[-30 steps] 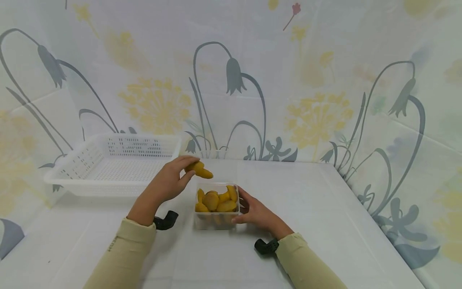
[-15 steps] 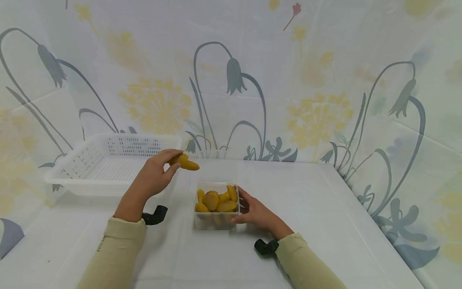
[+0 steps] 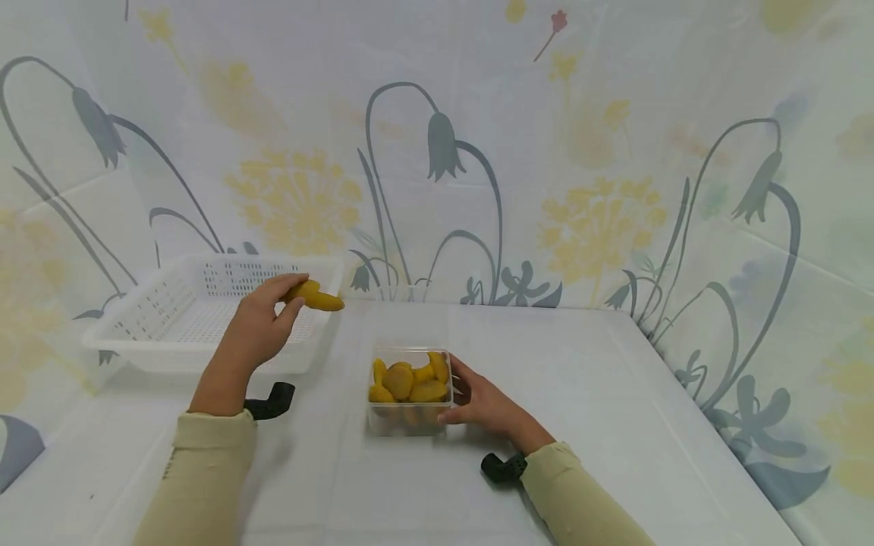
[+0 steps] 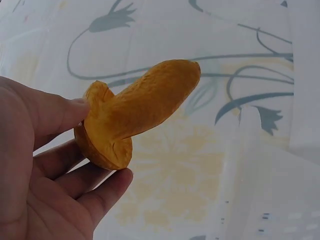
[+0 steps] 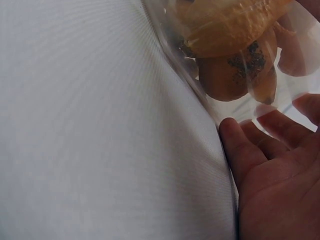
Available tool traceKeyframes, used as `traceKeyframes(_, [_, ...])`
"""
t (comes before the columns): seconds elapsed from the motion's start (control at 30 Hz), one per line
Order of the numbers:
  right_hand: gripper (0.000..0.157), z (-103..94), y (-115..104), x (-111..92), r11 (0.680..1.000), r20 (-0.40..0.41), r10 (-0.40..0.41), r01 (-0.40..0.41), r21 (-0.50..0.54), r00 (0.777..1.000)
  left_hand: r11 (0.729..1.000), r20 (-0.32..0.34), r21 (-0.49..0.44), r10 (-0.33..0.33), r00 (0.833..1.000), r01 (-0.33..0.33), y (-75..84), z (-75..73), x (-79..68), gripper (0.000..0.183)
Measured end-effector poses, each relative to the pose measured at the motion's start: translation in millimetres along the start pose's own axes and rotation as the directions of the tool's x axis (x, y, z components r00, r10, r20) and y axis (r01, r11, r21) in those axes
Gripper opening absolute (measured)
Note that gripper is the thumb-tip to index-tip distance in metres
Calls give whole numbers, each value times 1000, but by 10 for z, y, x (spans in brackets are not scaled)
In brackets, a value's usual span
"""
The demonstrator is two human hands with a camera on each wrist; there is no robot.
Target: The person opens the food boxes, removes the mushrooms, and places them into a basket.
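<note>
A yellow mushroom (image 3: 319, 299) with a thick stem is pinched by its cap between the thumb and fingers of my left hand (image 3: 258, 326), raised over the right part of the white basket (image 3: 171, 356). In the left wrist view the mushroom (image 4: 150, 102) points its stem up and away from the palm. My right hand (image 3: 488, 408) grips the right side of a clear plastic box (image 3: 382, 422), thumb at the near corner and fingers along the wall. Several yellow mushrooms (image 3: 398, 381) fill the box; through its wall in the right wrist view, one mushroom (image 5: 225, 80) shows dark specks.
The slotted basket stands at the back left of the white-covered table (image 3: 580, 364). Behind it hangs a flower-printed curtain (image 3: 519, 152). A black wrist mount (image 3: 273, 402) sticks out from the left wrist, and another black mount (image 3: 504, 467) from the right.
My left hand has moved left with the mushroom, from beside the box to over the basket's right side. The right hand and the box have stayed in place.
</note>
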State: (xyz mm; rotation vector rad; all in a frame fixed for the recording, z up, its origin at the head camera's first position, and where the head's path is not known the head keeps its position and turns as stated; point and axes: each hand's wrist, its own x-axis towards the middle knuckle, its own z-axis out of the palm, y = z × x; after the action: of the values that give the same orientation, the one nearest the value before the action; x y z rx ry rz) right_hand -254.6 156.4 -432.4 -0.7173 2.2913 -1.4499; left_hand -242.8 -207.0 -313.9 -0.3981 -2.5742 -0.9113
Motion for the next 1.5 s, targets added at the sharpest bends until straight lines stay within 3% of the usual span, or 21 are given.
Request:
traceKeyframes(0.5, [108, 1, 8, -11, 1000, -9, 16, -16, -3, 1000, 993, -80, 67, -96, 992, 101, -175, -138, -37, 42])
traceKeyframes(0.9, [109, -1, 8, -10, 1000, -15, 18, -18, -1, 1000, 983, -21, 74, -164, 986, 165, -341, -72, -53, 42])
traceKeyframes(1.5, [108, -3, -25, -8, 1000, -4, 30, -30, 8, 1000, 955, 127, 147, -275, 953, 256, -499, 1, -22, 47])
